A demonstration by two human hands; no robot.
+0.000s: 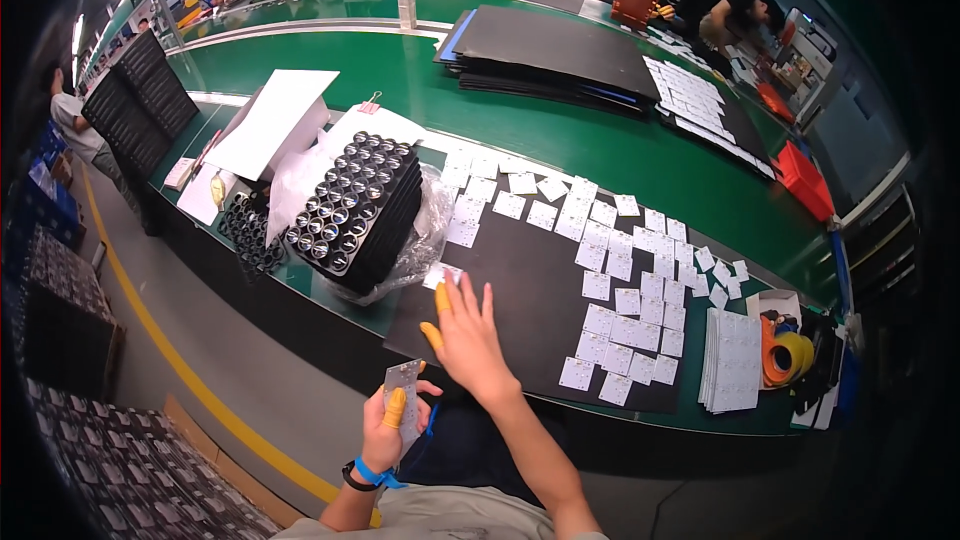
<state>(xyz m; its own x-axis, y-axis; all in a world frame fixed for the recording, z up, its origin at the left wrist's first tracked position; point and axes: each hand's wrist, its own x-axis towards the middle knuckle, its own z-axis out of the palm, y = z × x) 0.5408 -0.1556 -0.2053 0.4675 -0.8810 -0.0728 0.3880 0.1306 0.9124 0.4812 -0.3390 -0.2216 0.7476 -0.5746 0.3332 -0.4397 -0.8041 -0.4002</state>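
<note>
From up here I judge the work to be well past its start but not near its end. My left hand [392,427] is closed around a small grey square card [404,380], pinched upright between thumb and fingers just off the near edge of the worktop [560,140], over my lap; the yellow finger cot on that hand presses against the card's face. My right hand [466,332] is spread wide and flat, holding nothing, with its fingertips reaching onto the near left corner of the black mat [530,290], close to a white square lying there.

On the mat a good many white squares [620,285] are already laid out, loosely, in a band that runs from the far left corner down to the near right corner, some touching, some askew. The near left part of the mat is bare, so by my reckoning there is plenty of room yet to fill. A neat stack of white sheets [732,360] sits just beside the mat's right edge, and a roll of yellow tape [790,355] lies next to it. To the left stands a stack of black trays [358,210] with round shiny parts in their pockets, resting on clear plastic wrap; whether those trays are full I cannot tell from this angle
</note>
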